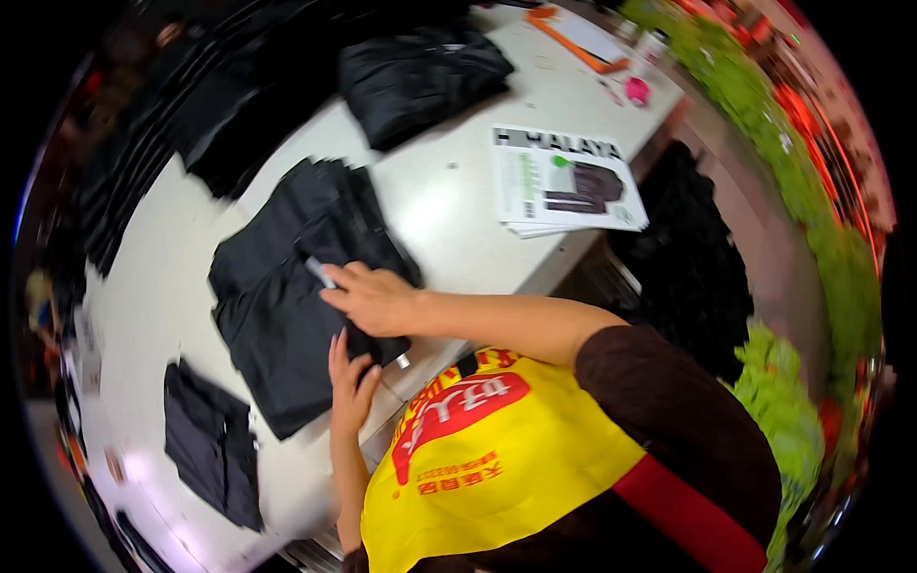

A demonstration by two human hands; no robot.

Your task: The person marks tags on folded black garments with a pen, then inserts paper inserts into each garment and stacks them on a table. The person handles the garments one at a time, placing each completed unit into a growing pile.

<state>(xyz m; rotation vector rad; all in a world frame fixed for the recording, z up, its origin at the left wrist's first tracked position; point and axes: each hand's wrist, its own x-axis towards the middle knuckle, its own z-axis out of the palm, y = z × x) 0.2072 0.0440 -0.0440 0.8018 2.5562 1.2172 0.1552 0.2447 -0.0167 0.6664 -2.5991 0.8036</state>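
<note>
A folded black garment (pixel 287 277) lies on the white table in front of me, its top layers uneven. My right hand (pixel 374 300) reaches across from the right and rests over it, fingers closed around a small pale strip (pixel 321 272) whose kind I cannot make out. Just nearer, my left hand (pixel 351 384) lies at the garment's near right edge with its fingers spread, touching the cloth. A small white tag (pixel 402 361) sticks out at that edge, beside the left hand.
Another folded dark garment (pixel 212 444) lies at the near left, and a black one (pixel 420 81) at the far side. Dark garments (pixel 143 134) are heaped far left. Printed sheets (pixel 570 181), an orange clipboard (pixel 578 43) and a pink item (pixel 637 92) sit at the right. Black cloth (pixel 683 258) is piled beyond the table's edge.
</note>
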